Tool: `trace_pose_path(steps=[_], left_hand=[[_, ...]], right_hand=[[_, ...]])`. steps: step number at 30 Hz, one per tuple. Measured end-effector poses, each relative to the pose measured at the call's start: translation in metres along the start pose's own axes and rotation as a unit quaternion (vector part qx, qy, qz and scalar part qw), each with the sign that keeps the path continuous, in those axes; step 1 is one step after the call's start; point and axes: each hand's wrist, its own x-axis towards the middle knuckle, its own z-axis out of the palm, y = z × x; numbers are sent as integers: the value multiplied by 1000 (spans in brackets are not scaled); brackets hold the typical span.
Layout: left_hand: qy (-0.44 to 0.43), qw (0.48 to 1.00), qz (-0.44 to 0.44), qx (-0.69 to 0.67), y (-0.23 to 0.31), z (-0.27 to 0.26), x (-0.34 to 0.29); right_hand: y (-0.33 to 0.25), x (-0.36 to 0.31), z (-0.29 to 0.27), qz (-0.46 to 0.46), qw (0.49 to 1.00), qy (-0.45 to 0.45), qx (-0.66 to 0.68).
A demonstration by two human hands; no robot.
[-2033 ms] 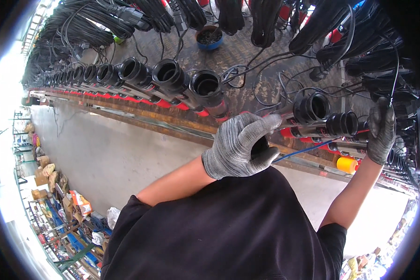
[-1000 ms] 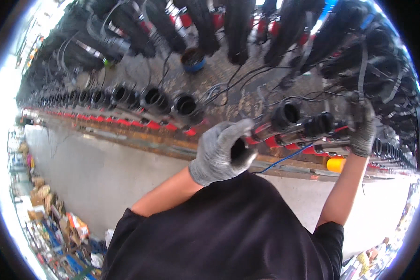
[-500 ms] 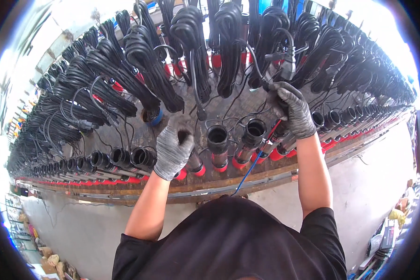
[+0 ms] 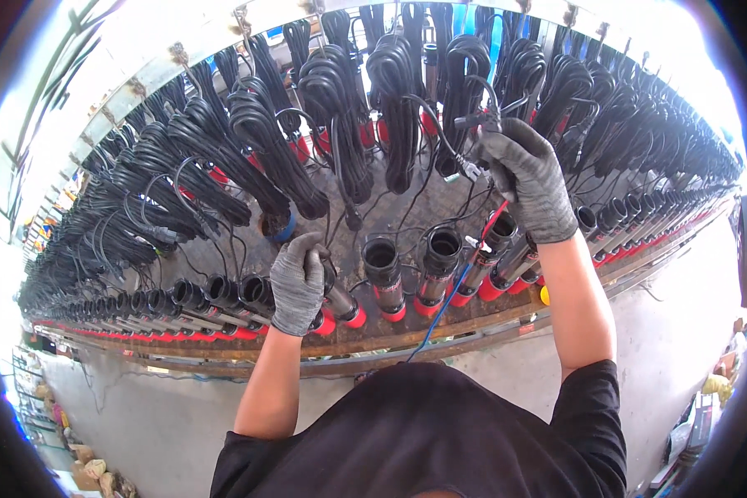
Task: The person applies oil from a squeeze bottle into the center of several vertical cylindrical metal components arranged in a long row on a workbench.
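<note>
One red-and-blue lead (image 4: pixel 457 286) in curled right hand (image 4: pixel 527 178), over bench (image 4: pixel 382 341); left hand (image 4: pixel 300 282) half-curled beside red-based cylinder (image 4: pixel 341 302) near front edge, grip unclear. Hands well apart, open-topped tubes (image 4: pixel 388 282) between; grey floor (image 4: pixel 183 407) beyond edge.

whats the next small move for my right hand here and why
Probably steady the pale-tipped cable end with the right hand: it sits right beside those fingers, while the left hand is lower down, at a red-based tube. Whether the fingers already touch the cable end is hard to tell.
</note>
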Motion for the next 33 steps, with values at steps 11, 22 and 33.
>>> trace_pose_path(steps=[11, 22, 33], left_hand=[[10, 972, 164, 170, 60, 5, 11], [-107, 993, 35, 23, 78, 72, 21], [-50, 992, 36, 106, 75, 92, 18]], right_hand=[[58, -9, -116, 134, 991, -15, -13], [72, -5, -118, 132, 987, -87, -37], [79, -4, -107, 92, 991, -101, 2]])
